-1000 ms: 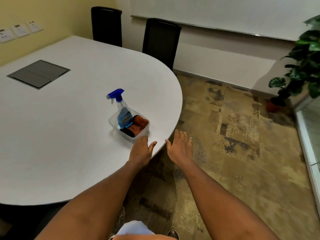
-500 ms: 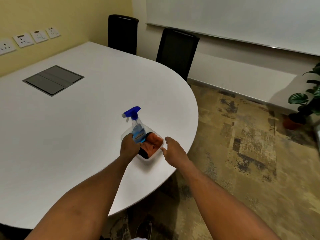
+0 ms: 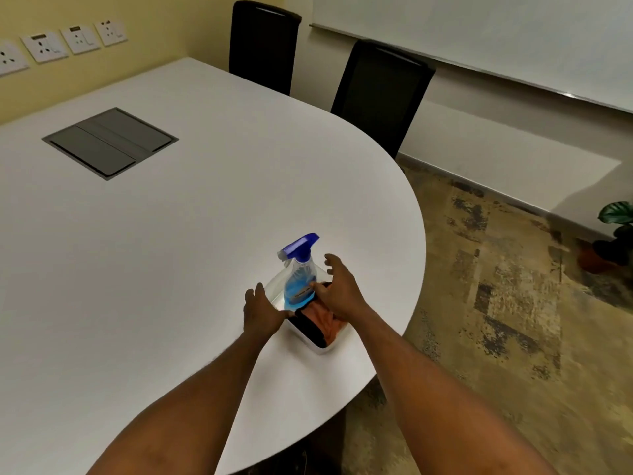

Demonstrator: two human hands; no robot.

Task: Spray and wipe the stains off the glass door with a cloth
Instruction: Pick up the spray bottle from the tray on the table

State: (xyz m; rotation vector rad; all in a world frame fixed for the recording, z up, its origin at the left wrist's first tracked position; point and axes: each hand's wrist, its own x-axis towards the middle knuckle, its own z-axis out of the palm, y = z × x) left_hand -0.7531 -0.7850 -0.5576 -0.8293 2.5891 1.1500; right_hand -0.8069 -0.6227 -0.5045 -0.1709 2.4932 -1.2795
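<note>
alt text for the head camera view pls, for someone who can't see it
Two bare hands reach into a clear plastic tub near the rounded edge of a white table: the right hand spread beside a blue spray bottle above an orange cloth, the left hand on the tub's near side. Two black chairs stand behind.

The left hand (image 3: 262, 311) rests against the clear tub (image 3: 318, 344) on the white desk (image 3: 171, 252). The right hand (image 3: 337, 291), fingers spread, touches the spray bottle (image 3: 299, 286) above an orange cloth (image 3: 323, 318).
</note>
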